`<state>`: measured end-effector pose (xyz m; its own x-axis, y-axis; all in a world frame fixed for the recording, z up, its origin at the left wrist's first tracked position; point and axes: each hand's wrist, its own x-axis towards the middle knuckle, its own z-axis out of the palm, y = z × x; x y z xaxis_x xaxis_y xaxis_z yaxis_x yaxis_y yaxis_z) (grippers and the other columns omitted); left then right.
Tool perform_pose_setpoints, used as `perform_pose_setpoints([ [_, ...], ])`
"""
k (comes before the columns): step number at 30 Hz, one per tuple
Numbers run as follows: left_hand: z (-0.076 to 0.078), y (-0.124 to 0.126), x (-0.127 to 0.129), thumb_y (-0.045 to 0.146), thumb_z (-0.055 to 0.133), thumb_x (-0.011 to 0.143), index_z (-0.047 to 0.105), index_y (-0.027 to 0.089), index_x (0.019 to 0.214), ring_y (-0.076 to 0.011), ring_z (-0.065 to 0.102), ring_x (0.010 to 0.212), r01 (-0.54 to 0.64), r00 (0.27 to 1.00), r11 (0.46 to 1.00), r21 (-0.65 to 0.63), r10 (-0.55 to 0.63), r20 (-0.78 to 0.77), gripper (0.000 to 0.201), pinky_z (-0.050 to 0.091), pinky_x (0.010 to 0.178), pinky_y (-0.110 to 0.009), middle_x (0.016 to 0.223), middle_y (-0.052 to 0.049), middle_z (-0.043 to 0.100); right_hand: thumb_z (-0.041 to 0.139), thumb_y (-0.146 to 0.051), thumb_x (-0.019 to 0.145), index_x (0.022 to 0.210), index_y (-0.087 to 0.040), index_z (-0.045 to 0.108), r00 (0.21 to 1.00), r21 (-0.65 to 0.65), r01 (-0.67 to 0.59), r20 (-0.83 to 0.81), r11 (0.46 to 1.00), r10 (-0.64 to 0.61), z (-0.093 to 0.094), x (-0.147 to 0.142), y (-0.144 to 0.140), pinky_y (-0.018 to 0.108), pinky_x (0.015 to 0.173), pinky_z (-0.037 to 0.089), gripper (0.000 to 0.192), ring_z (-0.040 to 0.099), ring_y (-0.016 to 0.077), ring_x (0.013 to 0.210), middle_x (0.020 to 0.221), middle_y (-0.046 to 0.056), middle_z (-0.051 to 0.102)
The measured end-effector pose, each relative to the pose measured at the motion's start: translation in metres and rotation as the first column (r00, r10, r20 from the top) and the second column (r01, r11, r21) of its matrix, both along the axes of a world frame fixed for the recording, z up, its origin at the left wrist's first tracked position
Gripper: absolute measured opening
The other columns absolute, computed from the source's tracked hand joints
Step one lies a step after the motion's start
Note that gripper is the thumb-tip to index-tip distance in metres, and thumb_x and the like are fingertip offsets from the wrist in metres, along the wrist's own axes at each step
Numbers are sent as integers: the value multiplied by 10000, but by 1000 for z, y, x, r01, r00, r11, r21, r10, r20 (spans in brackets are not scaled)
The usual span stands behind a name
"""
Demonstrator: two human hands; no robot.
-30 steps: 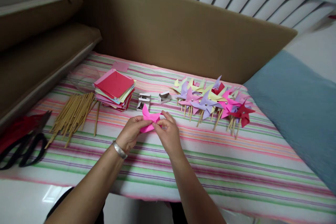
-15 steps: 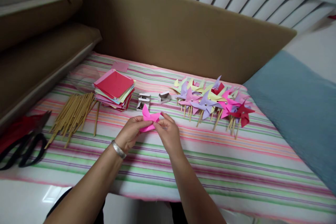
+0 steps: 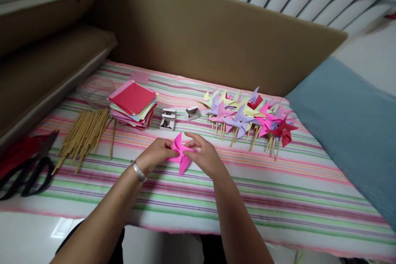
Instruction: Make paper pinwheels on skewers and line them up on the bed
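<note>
Between my two hands is a bright pink paper pinwheel (image 3: 180,152), its blades folded toward the centre and no stick on it. My left hand (image 3: 157,154), with a silver bracelet at the wrist, pinches its left side between thumb and fingers. From the right, my right hand (image 3: 204,154) grips it with the thumb near the centre. Just beyond the hands stands a small open white box (image 3: 168,119) with small metal pieces inside. Another little white box (image 3: 192,113) lies to its right.
A stack of coloured paper squares (image 3: 133,101) lies behind left, near a pile of wooden sticks (image 3: 83,134). Black-handled scissors (image 3: 34,169) rest at far left. Several finished pinwheels on sticks (image 3: 243,120) lie to the right. A brown board (image 3: 216,37) borders the striped cloth (image 3: 266,198).
The pink pinwheel has turned and spread, with one blade now pointing down toward me. My right hand has shifted slightly right and its fingers have loosened somewhat.
</note>
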<state>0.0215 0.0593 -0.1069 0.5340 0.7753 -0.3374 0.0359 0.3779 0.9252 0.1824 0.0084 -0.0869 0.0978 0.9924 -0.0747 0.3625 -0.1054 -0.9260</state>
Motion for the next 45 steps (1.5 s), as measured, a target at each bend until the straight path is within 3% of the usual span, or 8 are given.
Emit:
perform_pose_setpoints([
  [8,-6,-3,4,180,669,588,650,145,583,-97,450,496,89,996,992,90,-86,-36,40,333,530,-230,521,28,551,520,-81,641,1101,-248,575,990,-33,-117,-88,993,113,-3,-6,-3,215,527,407,493,542,113,580,688,-54,608],
  [16,8,-5,8,253,779,560,622,197,1003,-139,611,656,-231,956,971,-62,238,172,474,445,686,-277,748,0,669,591,-165,623,1088,-211,527,943,-63,121,-305,991,-135,-14,-1,7,209,467,336,472,470,100,482,602,-75,553],
  [23,-5,-18,26,244,781,568,707,135,732,-126,601,636,-266,907,944,-198,314,281,210,432,678,-245,684,-25,700,632,-200,629,1041,-229,508,821,-5,297,-509,955,-258,-25,-16,9,232,543,407,431,531,120,547,620,-75,554],
  [29,-10,-14,25,219,758,562,706,129,687,-123,589,584,-350,882,915,-201,394,258,163,426,642,-245,611,-20,687,621,-212,659,1010,-221,518,808,-16,259,-544,966,-226,-21,-27,9,233,577,424,366,545,117,573,634,-70,562],
  [34,-2,-2,8,191,755,515,681,123,636,-115,565,531,-400,873,888,-227,445,200,157,411,585,-233,555,-11,659,631,-261,712,1180,-219,477,909,20,224,-364,974,-201,-24,-24,5,289,675,476,494,600,153,703,759,-13,626],
  [38,6,9,-8,172,756,481,633,119,563,-94,518,469,-432,857,868,-246,480,189,157,371,503,-210,514,2,627,581,-232,780,1055,-241,591,980,322,194,-30,927,-195,-23,-22,-2,356,818,481,275,601,187,892,947,45,640],
  [41,7,13,-16,164,752,473,604,124,540,-75,474,432,-433,856,867,-248,481,189,167,333,461,-197,472,30,583,543,-156,798,928,-255,647,956,542,10,241,840,-167,-20,-22,-6,410,927,428,193,544,214,1051,1085,57,612],
  [45,7,15,-19,166,739,479,606,120,552,-69,465,425,-416,870,878,-236,460,178,158,329,459,-194,473,34,580,491,-95,790,969,-240,649,898,555,-221,436,802,-54,-20,-23,-8,485,1032,322,280,347,264,1292,1395,63,400],
])
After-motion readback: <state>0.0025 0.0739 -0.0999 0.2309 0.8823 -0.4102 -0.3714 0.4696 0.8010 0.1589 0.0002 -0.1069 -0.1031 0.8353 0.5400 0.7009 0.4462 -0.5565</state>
